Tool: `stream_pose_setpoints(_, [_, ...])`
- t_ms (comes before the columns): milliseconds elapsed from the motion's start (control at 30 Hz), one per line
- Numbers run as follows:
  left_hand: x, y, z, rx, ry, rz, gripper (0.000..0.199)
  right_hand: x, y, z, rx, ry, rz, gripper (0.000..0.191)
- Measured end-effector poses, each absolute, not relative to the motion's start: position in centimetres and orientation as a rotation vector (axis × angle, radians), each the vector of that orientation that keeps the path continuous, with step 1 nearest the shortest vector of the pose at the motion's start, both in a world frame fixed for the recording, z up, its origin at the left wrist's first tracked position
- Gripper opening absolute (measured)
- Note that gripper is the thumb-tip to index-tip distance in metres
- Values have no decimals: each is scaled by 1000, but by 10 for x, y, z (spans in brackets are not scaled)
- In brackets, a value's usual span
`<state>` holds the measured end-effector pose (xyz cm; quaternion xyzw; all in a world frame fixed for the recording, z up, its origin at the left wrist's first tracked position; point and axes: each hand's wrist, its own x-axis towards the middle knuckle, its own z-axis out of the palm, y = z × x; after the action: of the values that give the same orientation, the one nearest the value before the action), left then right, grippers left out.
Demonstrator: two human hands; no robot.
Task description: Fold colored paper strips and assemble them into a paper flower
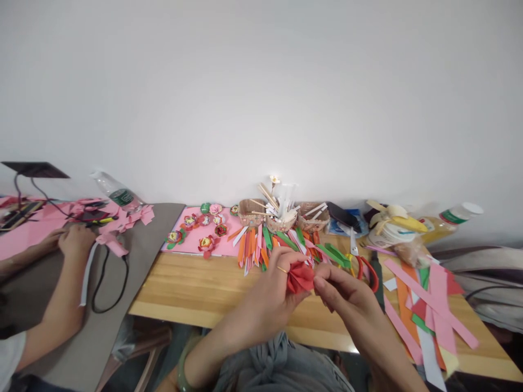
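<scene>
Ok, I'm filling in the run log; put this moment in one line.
left hand: holds red paper | right hand: at its edge | table: scissors, baskets, paper flowers

Wooden table (pixel 175 283): pale, grained, long and narrow
Pink sheet (pixel 229 249): spread flat toward the left end
Woven baskets (pixel 250 213): three, small, lined up along the back edge
Folded strips (pixel 253 247): orange, pink, white, green, heaped just before the baskets
Scissors (pixel 374 279): red-handled, right of the heap
White tub (pixel 386 238): farther right, near the back
Long paper strips (pixel 443 316): mixed colours, crossing at the right end
Grey tabletop (pixel 149 239): just beside, left, strewn with pink paper scraps (pixel 108 239) and a black cable (pixel 126 277)
</scene>
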<state>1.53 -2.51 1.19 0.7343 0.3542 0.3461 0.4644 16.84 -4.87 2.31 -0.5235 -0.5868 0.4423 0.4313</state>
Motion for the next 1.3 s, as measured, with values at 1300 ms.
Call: stream_pose_setpoints(1300, [31,-34,-5,842,433,956,59,171,-57,27,-1322,-1700,739,30])
